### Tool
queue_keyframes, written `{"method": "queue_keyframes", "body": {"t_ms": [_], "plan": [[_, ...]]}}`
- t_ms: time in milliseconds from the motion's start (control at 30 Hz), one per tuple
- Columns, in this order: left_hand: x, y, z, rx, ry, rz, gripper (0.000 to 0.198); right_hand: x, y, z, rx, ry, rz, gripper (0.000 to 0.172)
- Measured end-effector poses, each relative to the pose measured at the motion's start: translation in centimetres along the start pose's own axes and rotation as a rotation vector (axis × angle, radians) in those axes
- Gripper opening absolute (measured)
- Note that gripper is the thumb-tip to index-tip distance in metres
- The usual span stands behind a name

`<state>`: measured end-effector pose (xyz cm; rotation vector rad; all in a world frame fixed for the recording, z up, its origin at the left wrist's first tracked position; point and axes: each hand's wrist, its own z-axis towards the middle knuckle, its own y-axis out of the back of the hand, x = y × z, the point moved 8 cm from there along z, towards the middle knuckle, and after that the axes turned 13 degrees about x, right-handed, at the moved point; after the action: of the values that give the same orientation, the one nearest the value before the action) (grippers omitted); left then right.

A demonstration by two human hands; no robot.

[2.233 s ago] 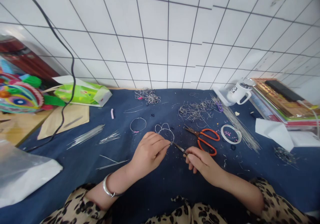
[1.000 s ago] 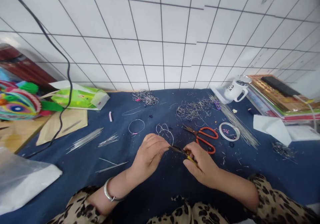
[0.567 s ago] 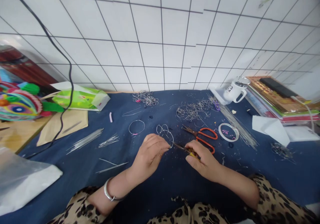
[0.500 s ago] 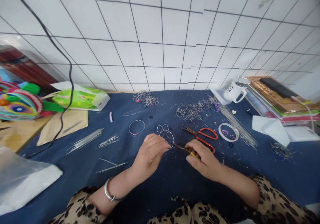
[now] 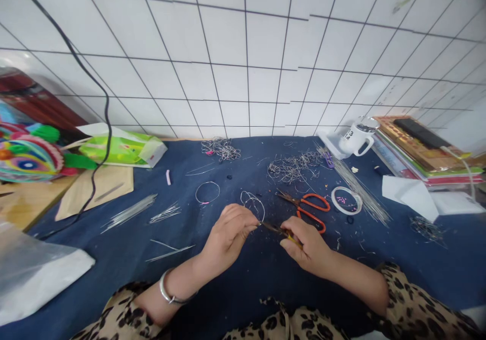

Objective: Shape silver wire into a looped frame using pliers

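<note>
My left hand point(image 5: 231, 233) is closed, its thumb and fingertips pinching a piece of looped wire point(image 5: 262, 207) whose thin silvery curves stand up beyond the fingers. In my right hand point(image 5: 309, 246) are pliers point(image 5: 274, 227) with yellow handles, wrapped by the fingers. Their dark, narrow jaws point left and meet the wire at my left fingertips; whether they grip it I cannot tell. Just beyond my right hand lie orange-handled scissors point(image 5: 316, 202). A wire ring point(image 5: 219, 192) with a small pink part rests on the cloth past my left hand.
Tangled wire point(image 5: 292, 167) and straight wire lengths point(image 5: 359, 193) lie at the back right. A white round dish point(image 5: 359, 205) holds small pink beads. More straight wires point(image 5: 131, 212) lie on the left. A white mug point(image 5: 359, 136) stands near stacked books point(image 5: 417, 157). A black cable point(image 5: 108, 127) hangs on the left.
My right hand has moved slightly left, bringing the pliers' tips up to the wire at my left fingertips. The wire loops have shifted a little; my left hand stays nearly still.
</note>
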<state>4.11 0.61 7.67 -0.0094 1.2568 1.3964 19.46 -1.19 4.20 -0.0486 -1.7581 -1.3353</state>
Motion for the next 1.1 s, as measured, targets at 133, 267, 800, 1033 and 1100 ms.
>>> {"method": "queue_keyframes", "body": {"t_ms": [133, 267, 800, 1033, 1100], "plan": [[-0.2, 0.2, 0.1, -0.024, 0.015, 0.046, 0.020, 0.0, -0.6, 0.0, -0.003, -0.046, -0.024, 0.026], [-0.7, 0.7, 0.1, -0.069, 0.007, 0.117, 0.021, 0.0, -1.1, -0.1, -0.002, -0.099, 0.002, 0.026], [-0.9, 0.7, 0.1, -0.041, 0.097, 0.158, 0.013, 0.4, -1.6, -0.5, -0.028, -0.163, 0.106, 0.023], [-0.6, 0.5, -0.1, -0.033, 0.091, 0.174, 0.020, 0.3, -1.5, -0.4, -0.018, -0.179, 0.118, 0.021], [-0.6, 0.4, -0.1, -0.031, 0.086, 0.186, 0.020, 0.2, -1.6, -0.4, -0.013, -0.187, 0.121, 0.021]]}}
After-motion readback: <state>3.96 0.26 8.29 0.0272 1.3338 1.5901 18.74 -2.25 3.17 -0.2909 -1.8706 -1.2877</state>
